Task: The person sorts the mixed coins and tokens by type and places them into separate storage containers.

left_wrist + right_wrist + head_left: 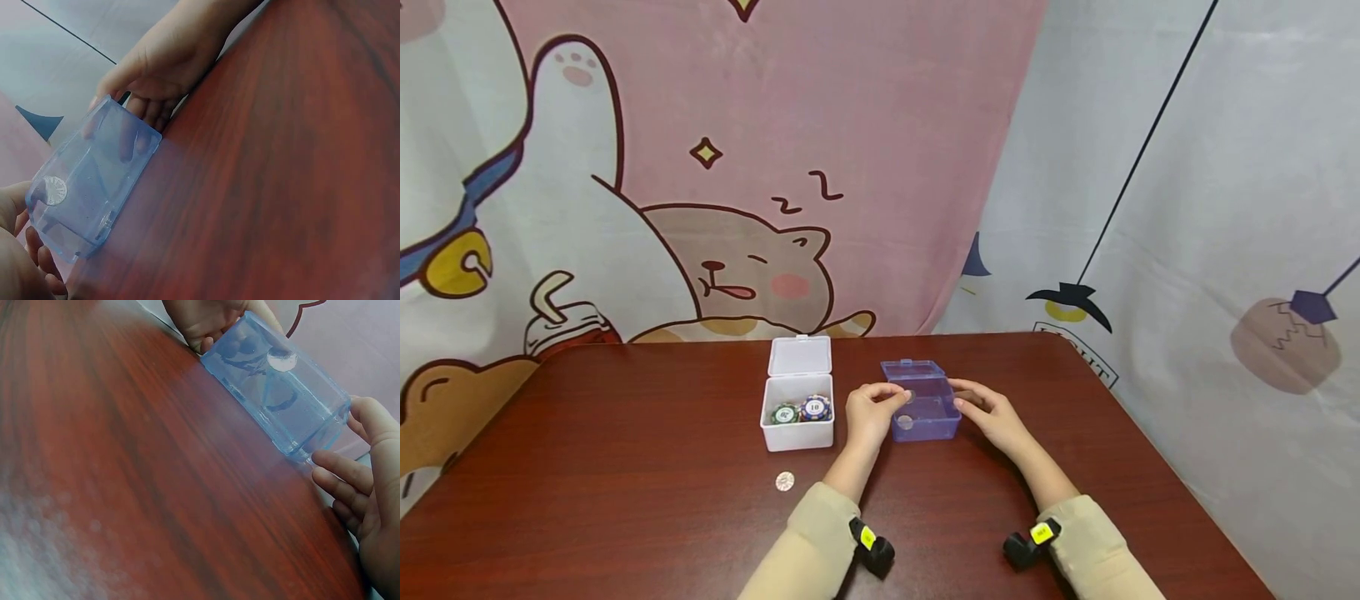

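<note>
A small translucent blue plastic box (925, 427) with its lid raised stands on the table between both hands. My left hand (871, 411) reaches over its left rim, thumb and forefinger pinching a silvery coin (911, 396). Another coin (905, 422) lies low in the box by the front wall, seen through the plastic in the left wrist view as a ribbed disc (54, 190). My right hand (997, 414) holds the box's right end, its thumb at the near corner and fingers behind. In the right wrist view, fingertips (322, 457) sit right at the box end.
Left of the blue box is an open white box (797, 437) holding green chips (786, 414) and blue chips (815, 407). A loose coin (785, 481) lies on the brown table (647, 483) in front of it. A printed cloth (910, 125) hangs behind the table.
</note>
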Available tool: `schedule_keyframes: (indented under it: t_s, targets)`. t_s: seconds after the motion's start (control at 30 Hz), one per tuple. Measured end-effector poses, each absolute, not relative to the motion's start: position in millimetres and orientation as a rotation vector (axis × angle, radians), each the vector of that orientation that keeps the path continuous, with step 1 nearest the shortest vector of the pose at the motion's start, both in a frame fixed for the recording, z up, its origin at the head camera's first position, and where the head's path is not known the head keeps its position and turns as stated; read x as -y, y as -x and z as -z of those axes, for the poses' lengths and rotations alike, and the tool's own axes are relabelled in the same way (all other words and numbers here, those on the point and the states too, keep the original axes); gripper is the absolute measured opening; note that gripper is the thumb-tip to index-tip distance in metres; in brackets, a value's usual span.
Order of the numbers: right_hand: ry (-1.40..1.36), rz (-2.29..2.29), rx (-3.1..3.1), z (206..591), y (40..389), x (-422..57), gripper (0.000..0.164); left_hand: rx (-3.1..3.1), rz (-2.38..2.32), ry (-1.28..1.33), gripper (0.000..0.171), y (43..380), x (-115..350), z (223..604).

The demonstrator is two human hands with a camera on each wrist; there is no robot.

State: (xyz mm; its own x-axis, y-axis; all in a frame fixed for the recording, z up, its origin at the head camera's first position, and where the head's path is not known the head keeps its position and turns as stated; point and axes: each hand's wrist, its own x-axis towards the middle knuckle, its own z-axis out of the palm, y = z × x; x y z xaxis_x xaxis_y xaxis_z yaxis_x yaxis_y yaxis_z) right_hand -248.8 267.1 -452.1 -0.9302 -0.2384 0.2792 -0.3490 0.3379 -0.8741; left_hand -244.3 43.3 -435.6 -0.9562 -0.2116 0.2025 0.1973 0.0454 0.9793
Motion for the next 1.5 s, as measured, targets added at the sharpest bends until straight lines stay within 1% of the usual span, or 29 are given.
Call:
schedule_keyframes:
  t_s: [0.37,0.6,0.87,1.0,1.1,1.23,1.4,1.5]
  targets:
    - [-0.550,-1.670,2.483,454,249,-268,0.037,2.092,1.909,0.039,0.011,244,-43,438]
    - [-0.545,-1.680,2.489,453,248,-266,0.039,2.105,1.932,0.097,0.015,238,-40,436]
    - [-0.533,-1.664,2.506,452,246,-264,0.037,2.079,1.921,0.235,0.020,222,-36,428]
    - [-0.542,-1.658,2.504,448,244,-262,0.037,2.112,1.927,0.322,0.019,199,-28,404]
    - [-0.548,-1.649,2.508,448,245,-263,0.038,2.174,1.931,0.372,0.018,188,-22,399]
    - [-0.556,-1.645,2.502,453,248,-265,0.039,2.187,1.927,0.439,0.020,189,-16,415]
    - [-0.552,-1.662,2.502,451,247,-266,0.039,2.184,1.939,0.496,0.020,180,-4,415]
    - [-0.572,-1.676,2.499,442,242,-264,0.040,2.222,1.931,0.487,0.020,174,3,412]
